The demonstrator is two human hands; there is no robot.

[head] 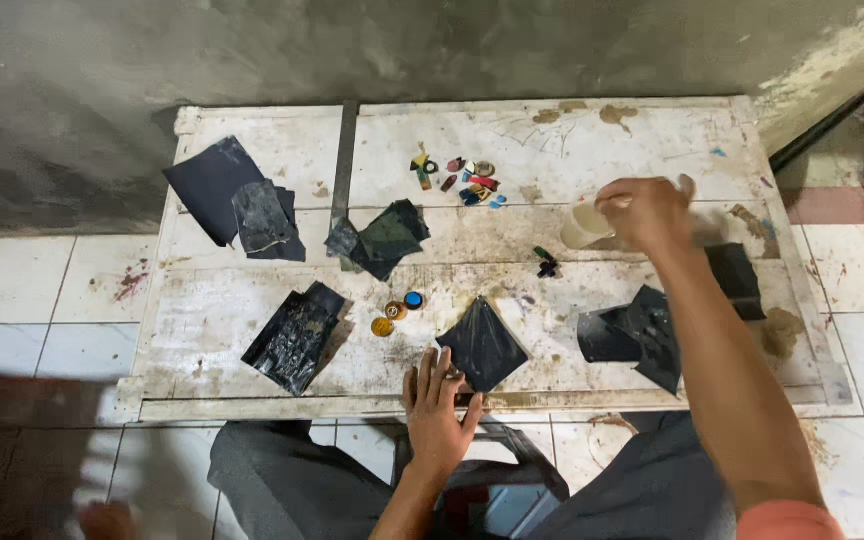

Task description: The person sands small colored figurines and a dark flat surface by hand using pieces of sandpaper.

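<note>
Sandpaper square point(483, 345) (dark, near the table's point(252, 385) front edge) lay under our left hand point(437, 410), its grip spread flat with fingertips on it, while our right hand point(647, 212) reached to the cream cup point(584, 226), fingers curled, grip unclear.

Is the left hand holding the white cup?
No, the left hand lies flat on a dark sheet at the board's near edge; the right hand reaches the white cup.

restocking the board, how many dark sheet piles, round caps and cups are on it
dark sheet piles: 6, the nearest under the left hand
round caps: 3
cup: 1, at the right hand
total: 10
</note>
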